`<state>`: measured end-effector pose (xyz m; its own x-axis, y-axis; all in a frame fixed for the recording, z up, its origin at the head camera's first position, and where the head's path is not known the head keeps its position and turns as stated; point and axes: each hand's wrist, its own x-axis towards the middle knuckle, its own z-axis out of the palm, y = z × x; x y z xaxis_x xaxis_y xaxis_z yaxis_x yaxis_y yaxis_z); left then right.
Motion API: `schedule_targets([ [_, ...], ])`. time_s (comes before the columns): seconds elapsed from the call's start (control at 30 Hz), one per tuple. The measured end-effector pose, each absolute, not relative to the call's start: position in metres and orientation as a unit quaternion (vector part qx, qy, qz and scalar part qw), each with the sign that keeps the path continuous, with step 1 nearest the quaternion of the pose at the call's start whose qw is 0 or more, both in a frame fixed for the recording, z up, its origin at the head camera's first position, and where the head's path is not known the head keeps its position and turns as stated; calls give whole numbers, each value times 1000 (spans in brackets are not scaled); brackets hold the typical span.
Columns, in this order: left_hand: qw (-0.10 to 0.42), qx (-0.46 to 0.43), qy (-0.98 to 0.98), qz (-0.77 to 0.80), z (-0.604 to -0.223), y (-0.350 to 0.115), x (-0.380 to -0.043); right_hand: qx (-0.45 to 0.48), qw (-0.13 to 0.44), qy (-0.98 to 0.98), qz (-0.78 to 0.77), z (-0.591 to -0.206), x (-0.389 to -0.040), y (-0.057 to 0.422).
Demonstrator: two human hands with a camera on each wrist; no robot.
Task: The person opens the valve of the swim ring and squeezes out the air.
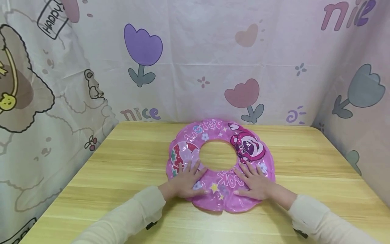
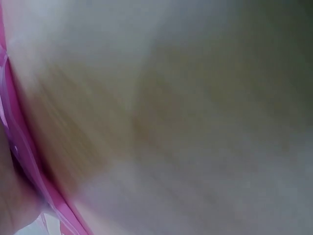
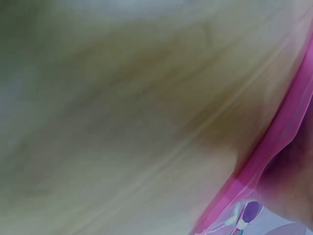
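Note:
A pink inflatable swim ring [image 1: 210, 203] with a cartoon bear, strawberries and white lettering lies on the wooden table [image 1: 122, 169]. It looks soft and only partly filled, with wrinkled edges. My left hand [image 1: 187, 181] rests on its near left part, fingers spread and straight. On the near right part my right hand [image 1: 256, 183] presses with its fingers likewise spread. In the left wrist view the ring's pink edge [image 2: 29, 142] runs beside the left hand [image 2: 17, 200]. The right wrist view has the same pink edge [image 3: 264, 152] next to the right hand [image 3: 288, 186].
Behind the table hangs a printed cloth [image 1: 198, 51] with tulips, hearts and lettering. More cloth [image 1: 70, 84] covers the left side, and another stretch [image 1: 350, 84] the right. The table's far edge meets the back cloth.

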<state>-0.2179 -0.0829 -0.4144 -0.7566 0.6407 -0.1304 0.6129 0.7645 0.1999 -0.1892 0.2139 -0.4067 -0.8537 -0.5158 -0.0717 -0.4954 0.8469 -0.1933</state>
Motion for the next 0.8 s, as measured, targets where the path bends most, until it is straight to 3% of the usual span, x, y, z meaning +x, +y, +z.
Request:
schedule_targets([
  [0.47,77,319,944,32,-413,-73,-212,-265,1,963,-54,-410,-185,209],
  [0.63,54,338,939,-2,-407,-70,-209,-304,-30,948,-85,-412,-183,206],
  [0.8,57,353,934,1,-404,-64,-204,-351,-19,928,-122,-410,-180,198],
])
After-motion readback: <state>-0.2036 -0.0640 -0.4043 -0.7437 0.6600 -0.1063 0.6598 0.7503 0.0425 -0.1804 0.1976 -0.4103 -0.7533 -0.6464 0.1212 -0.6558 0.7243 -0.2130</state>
